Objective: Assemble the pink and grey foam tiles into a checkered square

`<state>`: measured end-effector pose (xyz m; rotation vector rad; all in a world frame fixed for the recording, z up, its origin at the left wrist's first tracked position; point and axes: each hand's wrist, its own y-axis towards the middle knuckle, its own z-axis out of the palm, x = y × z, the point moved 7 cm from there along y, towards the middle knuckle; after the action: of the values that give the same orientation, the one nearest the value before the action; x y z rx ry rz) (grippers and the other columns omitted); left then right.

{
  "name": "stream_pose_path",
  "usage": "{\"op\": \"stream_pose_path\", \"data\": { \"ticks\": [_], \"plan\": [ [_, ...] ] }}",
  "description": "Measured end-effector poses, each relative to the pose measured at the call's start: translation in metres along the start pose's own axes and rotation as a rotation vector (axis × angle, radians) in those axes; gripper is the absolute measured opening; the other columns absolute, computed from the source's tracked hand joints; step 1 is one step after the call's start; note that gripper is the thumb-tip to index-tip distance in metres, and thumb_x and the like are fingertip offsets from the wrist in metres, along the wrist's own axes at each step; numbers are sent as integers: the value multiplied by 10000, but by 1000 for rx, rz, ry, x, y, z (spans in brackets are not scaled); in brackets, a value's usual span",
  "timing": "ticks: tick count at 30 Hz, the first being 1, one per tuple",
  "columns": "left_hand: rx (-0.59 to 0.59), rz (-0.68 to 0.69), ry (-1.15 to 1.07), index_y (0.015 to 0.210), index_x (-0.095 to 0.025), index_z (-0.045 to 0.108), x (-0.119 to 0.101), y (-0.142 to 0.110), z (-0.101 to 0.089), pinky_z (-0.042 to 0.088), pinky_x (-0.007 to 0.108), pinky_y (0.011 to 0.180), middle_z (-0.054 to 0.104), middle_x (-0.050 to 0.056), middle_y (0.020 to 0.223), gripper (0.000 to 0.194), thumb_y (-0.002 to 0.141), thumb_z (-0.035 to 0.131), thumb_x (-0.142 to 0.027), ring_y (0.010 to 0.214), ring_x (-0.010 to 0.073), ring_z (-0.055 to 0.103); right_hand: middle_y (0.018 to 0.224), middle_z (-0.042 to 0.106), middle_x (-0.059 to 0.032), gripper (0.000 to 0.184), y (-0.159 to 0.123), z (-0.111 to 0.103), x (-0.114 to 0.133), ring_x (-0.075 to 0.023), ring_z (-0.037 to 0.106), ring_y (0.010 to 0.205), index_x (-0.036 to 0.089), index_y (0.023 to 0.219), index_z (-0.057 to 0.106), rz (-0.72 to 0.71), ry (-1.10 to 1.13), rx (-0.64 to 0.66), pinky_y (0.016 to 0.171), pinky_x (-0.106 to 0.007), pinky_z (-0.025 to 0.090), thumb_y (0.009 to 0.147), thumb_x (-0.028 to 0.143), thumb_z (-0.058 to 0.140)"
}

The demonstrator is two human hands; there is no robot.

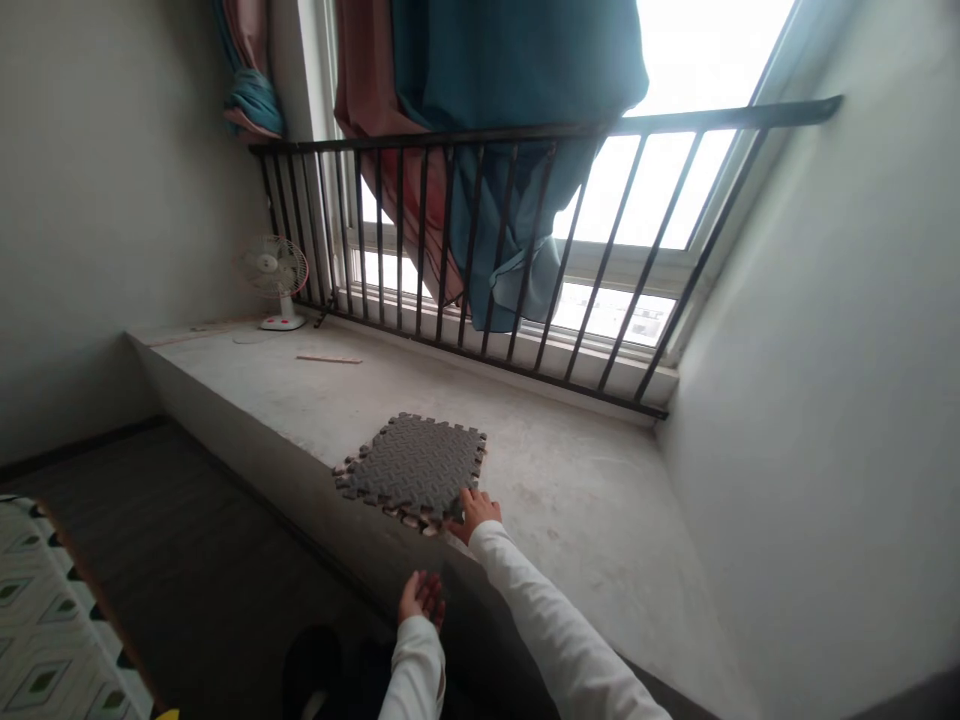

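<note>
A dark grey foam mat tile (pixel 424 460) with interlocking toothed edges lies on the pale ledge (pixel 585 510). Lighter teeth show beneath its front edge, so at least one more tile seems to lie under it. My right hand (pixel 478 510) touches the tile's near right corner, its thumb toward the front edge and its fingers spread at the side. Lower down, in front of the ledge, my left hand (pixel 421 597) hangs apart from the tile, palm turned up and fingers loosely extended, with nothing in it. Both arms wear white sleeves.
A small fan (pixel 281 285) stands at the ledge's far left end, near a thin strip (pixel 328 359). Black railing (pixel 480 250) runs along the window behind, with blue and pink curtains (pixel 517 70). A patterned surface (pixel 52 620) sits at lower left above the dark floor (pixel 187 540).
</note>
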<state>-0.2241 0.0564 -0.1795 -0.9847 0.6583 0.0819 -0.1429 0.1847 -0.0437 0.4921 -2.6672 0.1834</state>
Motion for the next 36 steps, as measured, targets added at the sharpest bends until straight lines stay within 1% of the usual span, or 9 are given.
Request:
{"op": "stream_pose_path", "data": {
  "ticks": [4,9,13,16,20,23,28,32,36],
  "plan": [
    [16,-58,-54,774,-228,483,1,-10,1,383,223,503,581,17,769,115,709,451,-318,597,116,545,1150,476,-82,624,-49,-25,-71,-285,372,1087,325,1165,414,54,-75,33,844,-431,295,579,347,628],
    [24,-34,-14,783,-230,479,3,-17,5,376,230,520,580,17,778,124,702,444,-318,634,121,559,1142,485,-85,718,-134,-53,-163,-285,366,1100,376,1231,336,160,-340,196,826,-419,319,571,324,613],
    [97,-76,6,753,-225,474,6,-21,11,389,228,521,568,-5,728,71,711,455,-279,553,97,537,1165,484,-101,744,-193,-77,-213,-285,358,1119,351,1226,365,348,-479,252,857,-411,308,537,286,640],
    [132,-79,25,745,-225,471,7,-24,16,398,235,536,568,-8,700,55,709,456,-263,550,101,539,1207,460,-117,778,-222,-88,-239,-289,330,1151,303,1241,363,511,-541,295,883,-411,292,524,193,645],
    [106,-52,50,746,-226,473,9,-27,16,394,242,539,569,-2,688,70,700,448,-273,567,111,544,1223,454,-128,657,-238,-94,-257,-278,316,1171,251,1245,371,609,-541,269,901,-432,263,622,184,570],
    [88,-22,63,749,-228,471,8,-30,14,393,241,533,569,-3,704,78,691,450,-276,571,111,542,1199,480,-109,628,-243,-94,-263,-271,334,1164,268,1227,394,630,-525,235,944,-439,207,630,220,582],
    [74,-9,48,745,-223,472,0,-35,6,391,229,516,559,-5,703,61,692,453,-248,552,100,529,1284,376,-152,823,-247,-87,-266,-288,252,1219,211,1272,327,632,-606,281,999,-427,125,532,238,686],
    [66,-7,33,737,-219,469,-4,-38,3,387,222,504,546,-13,699,50,697,444,-234,538,88,521,1372,224,-127,903,-238,-70,-256,-279,171,1256,257,1301,239,512,-503,267,999,-394,172,522,280,695],
    [78,-2,46,734,-216,470,-3,-42,5,390,227,510,546,-11,704,49,700,444,-240,544,92,524,1367,256,-82,807,-225,-57,-238,-261,191,1252,315,1274,286,392,-374,228,988,-364,216,562,259,663]
  ]
}}
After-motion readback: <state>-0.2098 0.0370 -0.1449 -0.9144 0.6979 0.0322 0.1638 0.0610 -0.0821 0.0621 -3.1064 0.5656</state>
